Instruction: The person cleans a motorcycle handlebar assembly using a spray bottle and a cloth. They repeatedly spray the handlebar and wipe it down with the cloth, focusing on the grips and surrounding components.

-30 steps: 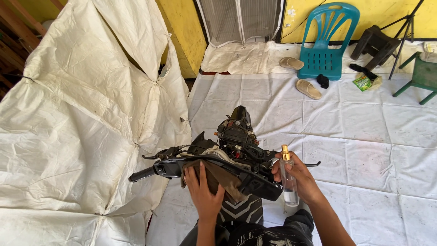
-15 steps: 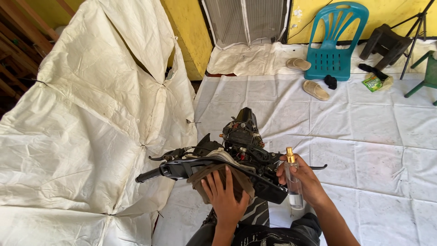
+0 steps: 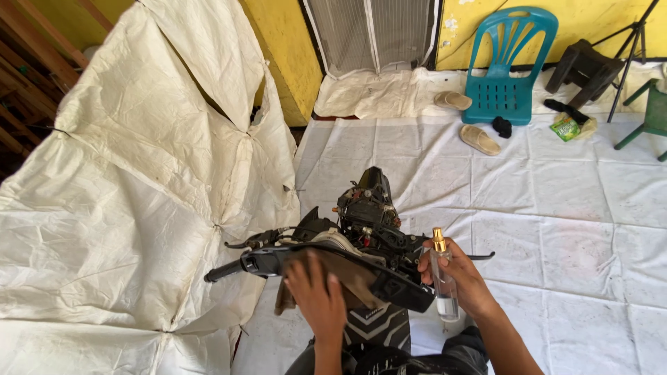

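A stripped black motorcycle front (image 3: 368, 208) with handlebars (image 3: 240, 265) stands on white sheeting right below me. My left hand (image 3: 316, 298) presses a brown cloth (image 3: 347, 274) flat on the middle of the handlebar panel. My right hand (image 3: 465, 281) grips a clear spray bottle (image 3: 443, 281) with a gold cap, held upright beside the right end of the handlebar.
A large white tarp (image 3: 139, 173) is draped high on the left. At the back stand a teal plastic chair (image 3: 511, 66), two sandals (image 3: 479, 139), a dark stool (image 3: 583, 66), a green stool (image 3: 649, 114) and a tripod leg against a yellow wall.
My left hand has slid the cloth a little across the handlebar panel. The view has shifted slightly right and down; the bottle stays upright in my right hand.
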